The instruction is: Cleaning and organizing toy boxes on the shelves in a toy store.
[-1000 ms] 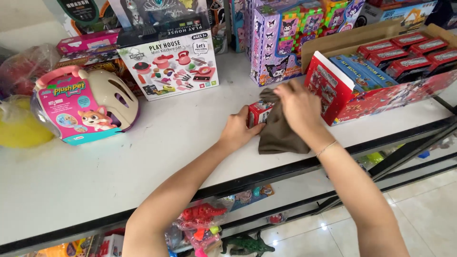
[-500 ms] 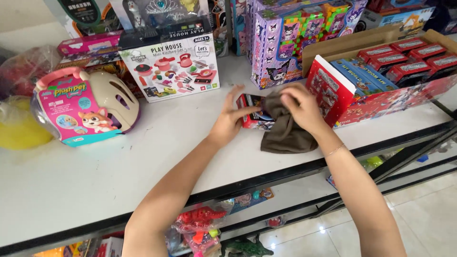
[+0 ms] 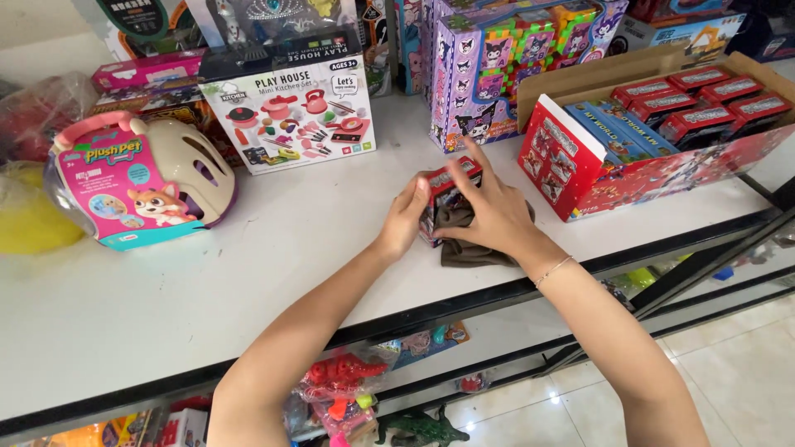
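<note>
A small red toy box (image 3: 450, 184) stands on the white shelf (image 3: 248, 273) near its front edge. My left hand (image 3: 406, 217) grips the box's left side. My right hand (image 3: 490, 209) presses a dark brown cloth (image 3: 465, 248) against the box's front, fingers spread over it. The cloth hangs down onto the shelf below my right palm.
A cardboard display tray (image 3: 662, 141) of small red and blue boxes sits to the right. A purple toy box (image 3: 513, 58) and a white kitchen-set box (image 3: 290, 103) stand behind. A pink pet-carrier toy (image 3: 141, 182) and a yellow bag (image 3: 25, 215) lie left. Lower shelves hold more toys.
Both hands have turned the small red box and shifted the cloth across it; the box now stands more upright with my right fingers spread over its front.
</note>
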